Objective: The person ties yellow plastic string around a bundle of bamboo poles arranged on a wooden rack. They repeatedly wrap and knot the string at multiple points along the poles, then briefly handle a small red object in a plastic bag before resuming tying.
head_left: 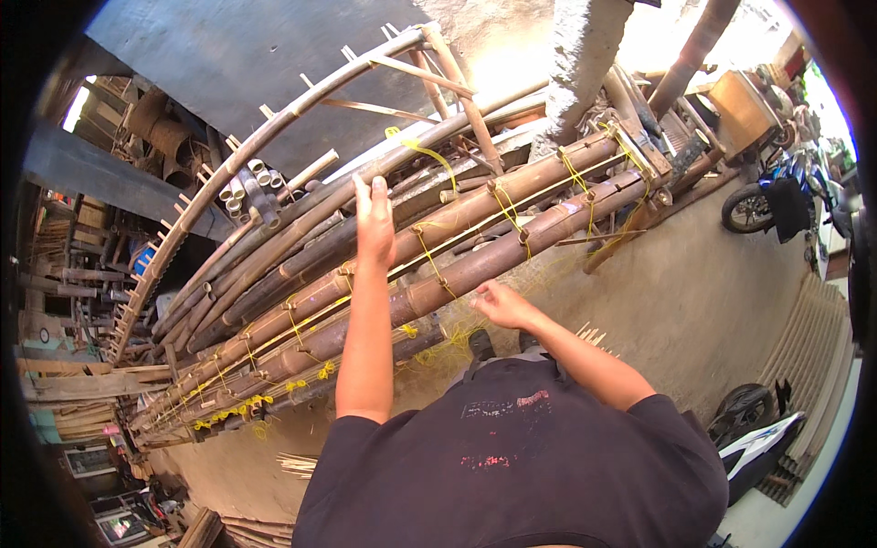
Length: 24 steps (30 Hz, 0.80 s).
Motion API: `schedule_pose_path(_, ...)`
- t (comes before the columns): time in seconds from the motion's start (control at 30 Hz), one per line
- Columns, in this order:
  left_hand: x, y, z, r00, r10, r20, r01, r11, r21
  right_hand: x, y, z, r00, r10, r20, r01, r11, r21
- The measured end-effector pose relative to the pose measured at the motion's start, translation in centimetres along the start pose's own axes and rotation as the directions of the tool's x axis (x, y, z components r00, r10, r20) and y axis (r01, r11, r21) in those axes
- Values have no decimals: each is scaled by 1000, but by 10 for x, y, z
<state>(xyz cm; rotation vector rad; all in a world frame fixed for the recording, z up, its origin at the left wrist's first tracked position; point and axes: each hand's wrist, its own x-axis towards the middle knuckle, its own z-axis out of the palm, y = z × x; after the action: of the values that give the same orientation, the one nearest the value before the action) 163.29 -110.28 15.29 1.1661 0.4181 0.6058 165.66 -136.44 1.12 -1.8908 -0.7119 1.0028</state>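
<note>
the left hand (373,224) is holding its fingers straight; the right hand (499,303), curled, contents unclear, is hovering just right of the lashed bamboo pole (539,234). loose yellow twine (449,349) lying near the shoes (481,343) could be snagging a foot.

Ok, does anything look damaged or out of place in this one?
Yes: yellow string lies in a loose tangle beside the bamboo pole, near the right hand; elsewhere it's tied. The dark shirt's print also looks patchy and worn.
</note>
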Motion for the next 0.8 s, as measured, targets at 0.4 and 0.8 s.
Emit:
schedule_pose_path(0.4, -229, -128, -39, 873, -439, -213, 454, 891, 22, -70, -88, 14, 336, -209, 918, 21, 977, 214)
schedule_pose_path(0.8, -334, -74, 93, 845, -511, 160, 475, 853, 217, -148, -34, -90, -93, -17, 996, -32, 999, 14)
